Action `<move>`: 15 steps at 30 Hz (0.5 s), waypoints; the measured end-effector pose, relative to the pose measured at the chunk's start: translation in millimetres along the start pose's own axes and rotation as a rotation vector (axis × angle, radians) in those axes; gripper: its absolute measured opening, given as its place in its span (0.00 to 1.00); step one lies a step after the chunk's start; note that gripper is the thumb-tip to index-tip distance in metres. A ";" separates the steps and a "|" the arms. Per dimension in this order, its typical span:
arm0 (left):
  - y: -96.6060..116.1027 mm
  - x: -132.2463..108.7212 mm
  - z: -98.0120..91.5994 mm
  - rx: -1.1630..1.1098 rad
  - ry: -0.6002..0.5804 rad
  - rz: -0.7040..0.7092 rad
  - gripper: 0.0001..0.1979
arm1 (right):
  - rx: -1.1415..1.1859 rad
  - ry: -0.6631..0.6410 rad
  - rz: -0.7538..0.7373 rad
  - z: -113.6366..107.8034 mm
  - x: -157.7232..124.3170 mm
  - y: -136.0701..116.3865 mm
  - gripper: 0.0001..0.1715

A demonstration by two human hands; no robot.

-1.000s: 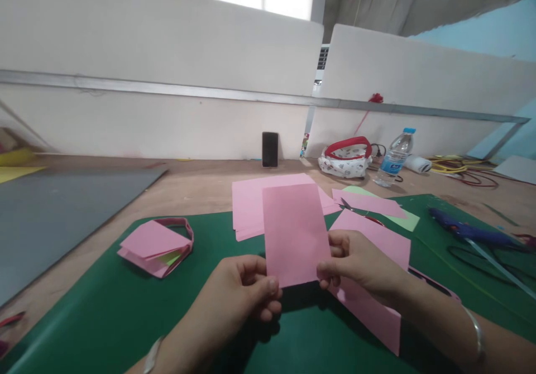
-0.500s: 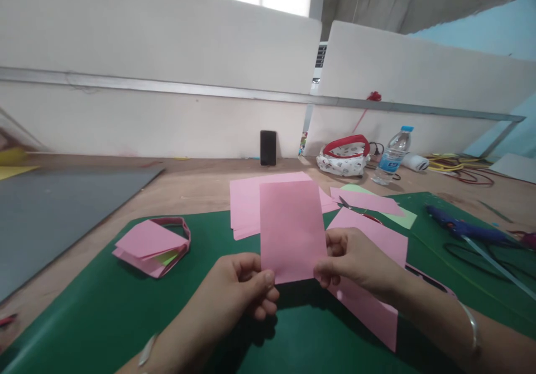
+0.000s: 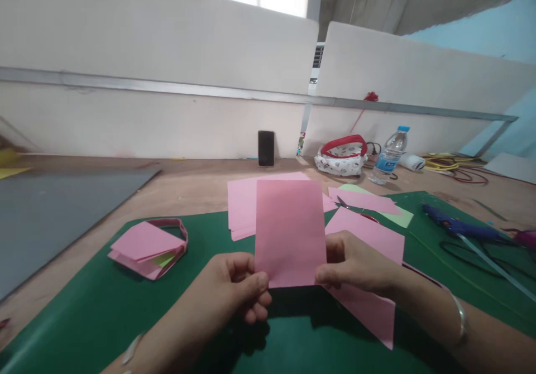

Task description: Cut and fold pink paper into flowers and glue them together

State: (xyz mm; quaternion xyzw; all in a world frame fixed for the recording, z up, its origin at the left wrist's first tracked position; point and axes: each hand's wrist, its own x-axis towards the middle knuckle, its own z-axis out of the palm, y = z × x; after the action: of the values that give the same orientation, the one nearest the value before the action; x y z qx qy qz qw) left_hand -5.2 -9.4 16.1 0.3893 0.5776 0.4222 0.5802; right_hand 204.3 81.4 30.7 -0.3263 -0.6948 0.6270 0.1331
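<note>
A pink sheet of paper [image 3: 290,231] stands upright between my two hands, raised over the green mat [image 3: 201,307]. My left hand [image 3: 240,287] pinches its lower left corner between thumb and fingers. At the lower right edge, my right hand [image 3: 352,265] grips the same sheet, its fingertips partly behind the paper. More pink sheets [image 3: 242,204] lie flat behind it, partly covered. To the right, under my right wrist, lie larger pink pieces [image 3: 377,234]. A folded pink paper shape [image 3: 146,243] with a band loop and a bit of green inside rests on the left.
Scissors [image 3: 344,202] lie among pink and light green paper [image 3: 404,217]. A blue glue gun [image 3: 460,223] with its cord is at the right. Behind stand a phone [image 3: 266,148], a white and red pouch [image 3: 341,159] and a water bottle [image 3: 389,159]. A grey board [image 3: 62,212] lies left.
The held sheet has come slightly nearer and lower, and it now faces me more squarely. Both hands keep their hold on it. The whole view has shifted a little.
</note>
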 end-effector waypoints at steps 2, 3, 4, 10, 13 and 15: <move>-0.6 1.3 -1.9 0.015 -0.045 -0.020 0.14 | 0.025 -0.040 -0.005 -0.7 -0.1 0.7 0.01; -0.4 1.7 -2.3 0.021 -0.053 -0.026 0.14 | 0.029 -0.049 -0.002 -0.8 0.3 1.5 0.01; 0.2 1.9 -2.4 0.022 -0.047 -0.026 0.14 | 0.030 -0.044 0.000 -0.7 1.0 2.5 0.02; 7.5 0.3 6.9 -0.129 0.114 0.093 0.13 | 0.345 0.122 -0.081 13.4 5.7 6.5 0.05; 1.3 -0.8 18.8 -0.037 0.004 0.127 0.13 | 0.562 0.137 -0.132 28.3 3.7 5.4 0.09; -7.1 -1.7 28.5 -0.005 -0.109 0.146 0.13 | 0.581 0.126 -0.133 37.2 0.8 4.8 0.10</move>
State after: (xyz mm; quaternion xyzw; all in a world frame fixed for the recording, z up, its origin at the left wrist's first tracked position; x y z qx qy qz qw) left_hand 23.6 -12.4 10.9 0.4511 0.5142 0.4433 0.5793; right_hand 183.1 52.7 19.3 -0.2668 -0.4968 0.7677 0.3044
